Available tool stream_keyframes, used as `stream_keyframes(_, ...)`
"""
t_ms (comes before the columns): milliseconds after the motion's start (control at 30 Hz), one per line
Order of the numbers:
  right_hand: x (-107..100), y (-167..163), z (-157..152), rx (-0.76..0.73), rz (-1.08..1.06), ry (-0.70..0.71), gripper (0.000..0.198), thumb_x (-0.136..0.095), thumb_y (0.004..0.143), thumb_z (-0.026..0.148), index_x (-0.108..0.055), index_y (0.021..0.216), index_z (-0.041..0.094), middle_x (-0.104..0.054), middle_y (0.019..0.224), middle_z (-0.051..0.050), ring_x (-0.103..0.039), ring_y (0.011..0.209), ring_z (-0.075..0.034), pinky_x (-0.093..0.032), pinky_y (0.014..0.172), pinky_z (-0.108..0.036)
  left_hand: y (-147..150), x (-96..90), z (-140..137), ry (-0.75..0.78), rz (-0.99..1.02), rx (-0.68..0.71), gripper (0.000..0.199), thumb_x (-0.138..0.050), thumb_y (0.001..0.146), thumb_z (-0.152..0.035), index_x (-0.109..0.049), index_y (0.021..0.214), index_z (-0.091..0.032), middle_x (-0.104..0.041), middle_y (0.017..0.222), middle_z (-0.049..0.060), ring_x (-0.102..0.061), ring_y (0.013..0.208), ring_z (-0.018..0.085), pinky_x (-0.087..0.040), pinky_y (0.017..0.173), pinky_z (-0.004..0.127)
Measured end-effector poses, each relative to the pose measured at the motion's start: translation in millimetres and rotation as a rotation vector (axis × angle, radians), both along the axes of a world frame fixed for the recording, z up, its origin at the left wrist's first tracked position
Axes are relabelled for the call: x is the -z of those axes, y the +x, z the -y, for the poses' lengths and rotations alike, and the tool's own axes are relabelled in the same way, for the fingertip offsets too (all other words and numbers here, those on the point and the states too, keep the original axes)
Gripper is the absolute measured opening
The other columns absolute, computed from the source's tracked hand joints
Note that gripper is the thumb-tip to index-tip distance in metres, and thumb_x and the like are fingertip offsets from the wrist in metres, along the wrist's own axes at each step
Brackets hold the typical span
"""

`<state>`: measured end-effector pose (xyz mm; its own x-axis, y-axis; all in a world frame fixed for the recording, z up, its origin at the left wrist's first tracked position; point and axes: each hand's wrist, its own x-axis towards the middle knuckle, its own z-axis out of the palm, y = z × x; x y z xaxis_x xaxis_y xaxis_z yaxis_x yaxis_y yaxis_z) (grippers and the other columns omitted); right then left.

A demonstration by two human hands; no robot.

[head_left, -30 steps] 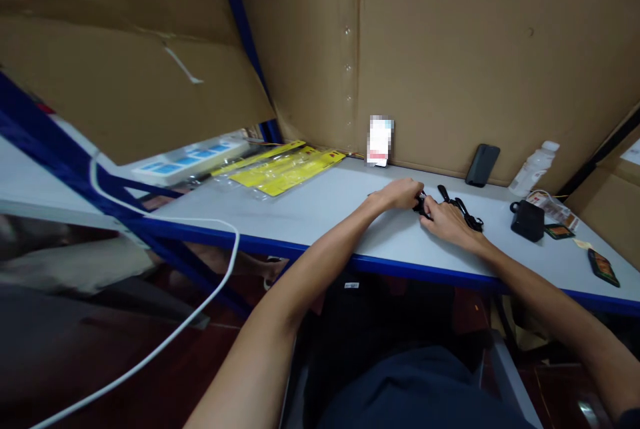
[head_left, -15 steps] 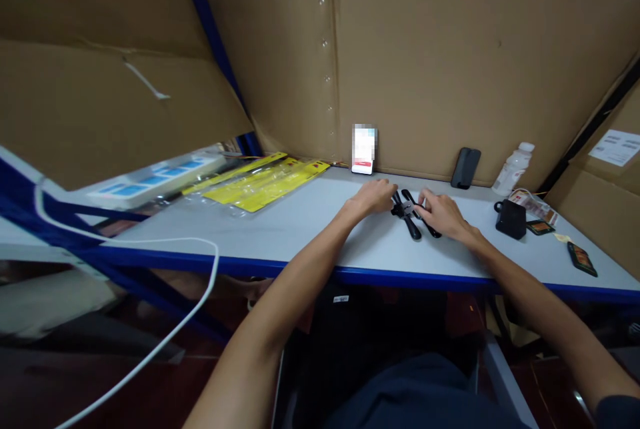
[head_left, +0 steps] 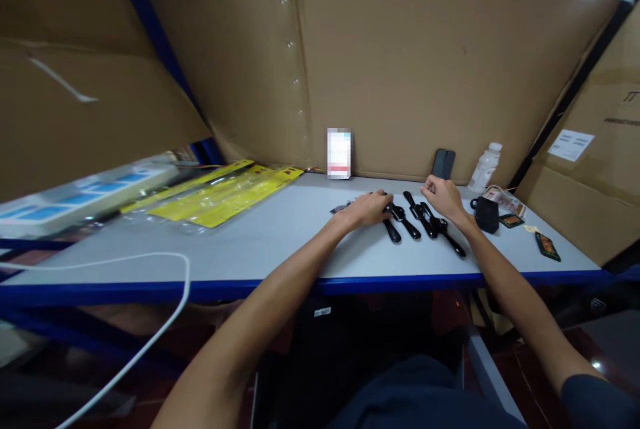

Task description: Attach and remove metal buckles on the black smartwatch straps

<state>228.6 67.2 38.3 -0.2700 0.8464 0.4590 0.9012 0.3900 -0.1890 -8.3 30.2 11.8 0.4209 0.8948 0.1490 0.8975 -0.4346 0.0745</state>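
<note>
Several black spokeshaves (head_left: 425, 218) lie side by side at a slant on the grey tabletop between my hands. My left hand (head_left: 373, 208) is closed over the leftmost spokeshave (head_left: 393, 232), whose lower handle sticks out beneath the fingers. Small grey metal pieces (head_left: 341, 207) lie just left of that hand, partly covered by it. My right hand (head_left: 444, 197) is beyond the right-hand spokeshaves with its fingers curled in. Whatever may be between those fingers is hidden.
Yellow-backed clear packages (head_left: 235, 196) and a white power strip (head_left: 85, 192) lie left. A lit phone (head_left: 339, 154) leans on the cardboard wall. At right are a dark phone (head_left: 443, 164), a bottle (head_left: 485, 168) and a black case (head_left: 486, 214). A white cable (head_left: 185, 289) hangs in front.
The view has turned to the right. My right hand has drawn away from the black tools, which now show more fully in a row. My left hand stays by the leftmost ones.
</note>
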Motion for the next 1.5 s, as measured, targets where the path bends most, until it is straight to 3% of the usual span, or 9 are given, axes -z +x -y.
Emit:
stream_keyframes(367,-17.8,34.0,-11.8,0.063,0.164,-0.234,0.02,-0.061,0.095,0.036,-0.071,0.092,0.019,-0.075,0.09,-0.007,-0.065,0.084,-0.018,-0.035,0.065,-0.025,4.0,-1.5,-2.2,-0.15,0.065,-0.116,0.032,-0.059,0.084,-0.015,-0.07,0.114,-0.016,-0.073,0.115,0.016,-0.07,0.1,0.027,-0.052,0.078,0.031)
stream_keyframes(500,-25.0,51.0,-9.5,0.011,0.261,-0.547,0.029,-0.067,0.092,0.044,-0.068,0.081,0.017,-0.07,0.065,-0.003,-0.061,0.06,-0.014,-0.037,0.058,-0.024,8.1,-15.6,6.1,-0.196,0.15,-0.166,0.036,-0.057,0.079,-0.006,-0.075,0.109,-0.014,-0.077,0.103,0.013,-0.072,0.091,0.025,-0.053,0.075,0.029)
stream_keyframes(600,-25.9,58.7,-5.7,-0.026,0.289,-0.935,0.042,-0.074,0.084,0.059,-0.065,0.085,0.018,-0.072,0.069,-0.004,-0.062,0.06,-0.015,-0.041,0.058,-0.025,1.6,-25.4,9.7,-0.178,0.156,-0.228,0.034,-0.055,0.08,-0.004,-0.077,0.105,-0.012,-0.077,0.1,0.015,-0.073,0.091,0.025,-0.053,0.075,0.029)
stream_keyframes(700,-23.9,58.9,-2.4,-0.037,0.289,-1.081,0.054,-0.082,0.07,0.067,-0.062,0.081,0.018,-0.072,0.069,-0.005,-0.064,0.061,-0.016,-0.045,0.059,-0.026,-10.0,-31.2,14.4,-0.095,0.059,-0.322,0.032,-0.057,0.082,-0.006,-0.077,0.107,-0.009,-0.076,0.106,0.021,-0.073,0.102,0.03,-0.055,0.081,0.031)
stream_keyframes(833,-20.6,53.8,-2.6,0.01,0.289,-1.064,0.057,-0.085,0.065,0.068,-0.062,0.073,0.017,-0.071,0.068,-0.007,-0.064,0.061,-0.017,-0.047,0.058,-0.027,-17.4,-33.9,22.4,-0.067,-0.098,-0.38,0.035,-0.059,0.086,-0.01,-0.075,0.117,-0.009,-0.074,0.114,0.025,-0.072,0.111,0.034,-0.055,0.087,0.035)
stream_keyframes(1133,-17.4,62.0,-12.6,0.162,0.252,-0.917,0.032,-0.078,0.083,0.04,-0.063,0.068,0.015,-0.066,0.064,-0.006,-0.063,0.06,-0.018,-0.051,0.059,-0.029,-11.2,-27.4,22.2,-0.059,-0.246,-0.309,0.037,-0.053,0.089,-0.012,-0.074,0.119,-0.01,-0.071,0.121,0.024,-0.07,0.11,0.034,-0.054,0.086,0.038)
stream_keyframes(1233,-14.1,65.5,-17.0,0.187,0.263,-0.898,0.026,-0.076,0.083,0.031,-0.064,0.068,0.014,-0.064,0.061,-0.005,-0.062,0.059,-0.017,-0.049,0.056,-0.026,-13.2,-28.7,21.2,-0.038,-0.159,-0.203,0.037,-0.056,0.09,-0.018,-0.072,0.123,-0.015,-0.069,0.126,0.019,-0.068,0.11,0.031,-0.052,0.085,0.035)
stream_keyframes(1367,-11.8,68.2,-19.6,0.218,0.295,-0.882,0.021,-0.079,0.077,0.021,-0.064,0.065,0.012,-0.06,0.055,-0.003,-0.058,0.055,-0.015,-0.047,0.054,-0.025,-9.6,-31.0,20.5,-0.203,-0.031,0.018,0.039,-0.068,0.085,-0.027,-0.07,0.124,-0.023,-0.074,0.113,0.008,-0.069,0.099,0.024,-0.05,0.078,0.029)
stream_keyframes(1500,-11.0,70.6,-21.7,0.22,0.323,-0.829,0.022,-0.078,0.076,0.019,-0.063,0.062,0.012,-0.057,0.053,-0.001,-0.054,0.052,-0.013,-0.047,0.054,-0.026,-6.1,-26.3,17.6,-0.267,-0.01,0.07,0.048,-0.072,0.082,-0.025,-0.068,0.129,-0.025,-0.075,0.111,0.007,-0.069,0.097,0.023,-0.049,0.075,0.028)
